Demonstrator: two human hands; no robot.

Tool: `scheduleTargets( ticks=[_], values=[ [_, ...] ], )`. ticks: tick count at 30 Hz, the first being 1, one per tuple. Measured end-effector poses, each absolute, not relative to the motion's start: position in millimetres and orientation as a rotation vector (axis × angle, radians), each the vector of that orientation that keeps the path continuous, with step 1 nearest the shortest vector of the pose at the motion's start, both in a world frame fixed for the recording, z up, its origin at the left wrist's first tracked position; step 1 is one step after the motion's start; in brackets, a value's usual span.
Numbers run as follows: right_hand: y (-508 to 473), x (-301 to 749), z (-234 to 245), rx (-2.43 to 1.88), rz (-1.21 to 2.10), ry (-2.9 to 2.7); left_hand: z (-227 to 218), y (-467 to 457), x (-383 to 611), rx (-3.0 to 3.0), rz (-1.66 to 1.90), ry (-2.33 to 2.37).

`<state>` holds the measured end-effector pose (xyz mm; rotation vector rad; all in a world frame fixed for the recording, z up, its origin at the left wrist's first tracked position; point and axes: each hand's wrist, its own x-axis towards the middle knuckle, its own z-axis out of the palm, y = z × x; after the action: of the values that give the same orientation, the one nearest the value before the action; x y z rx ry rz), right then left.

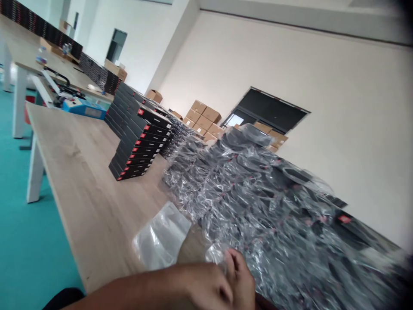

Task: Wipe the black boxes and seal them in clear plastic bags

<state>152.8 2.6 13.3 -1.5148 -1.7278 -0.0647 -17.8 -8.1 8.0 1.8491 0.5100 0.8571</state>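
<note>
My left hand point(208, 286) reaches in from the lower left, its fingers curled, pressed close against my right hand point(240, 277). Both are closed on a crumpled clear plastic bag point(215, 253), whose upper part shows just beyond the fingers. Part of the grip is hidden by the hands themselves. Left of them, a flat stack of clear plastic bags point(164, 237) lies on the wooden table point(93, 206). Close by on the right rises a big pile of black boxes wrapped in clear plastic point(245, 193).
Unwrapped black boxes with red labels point(138, 137) stand stacked farther along the table. Behind them is a blue machine point(84, 107). Cardboard cartons point(201, 118) are piled near the wall. Another table point(19, 38) carries a bottle point(41, 56) and more dark boxes.
</note>
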Motion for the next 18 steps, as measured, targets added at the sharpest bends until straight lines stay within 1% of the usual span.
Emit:
scheduleTargets(
  ticks=[3,5,8,11,16,18],
  values=[
    [-20,169,-4,-1.444,-0.206,-1.829,20,22,-29,1.773,1.063,0.897],
    [-30,163,-13,-1.403,-0.24,-1.958,19,28,-33,1.841,1.044,1.079],
    [-34,150,-18,-1.368,-0.275,-2.036,8,29,-32,1.975,0.863,1.012],
    [-35,145,-17,-1.37,-0.237,-1.998,-4,31,-26,1.959,0.837,0.87],
    [-41,151,-16,-1.407,-0.07,-1.85,-14,39,-20,1.608,0.85,0.796],
    [-42,157,-17,-1.427,-0.026,-1.744,-13,43,-22,1.527,0.875,0.834]
  ],
)
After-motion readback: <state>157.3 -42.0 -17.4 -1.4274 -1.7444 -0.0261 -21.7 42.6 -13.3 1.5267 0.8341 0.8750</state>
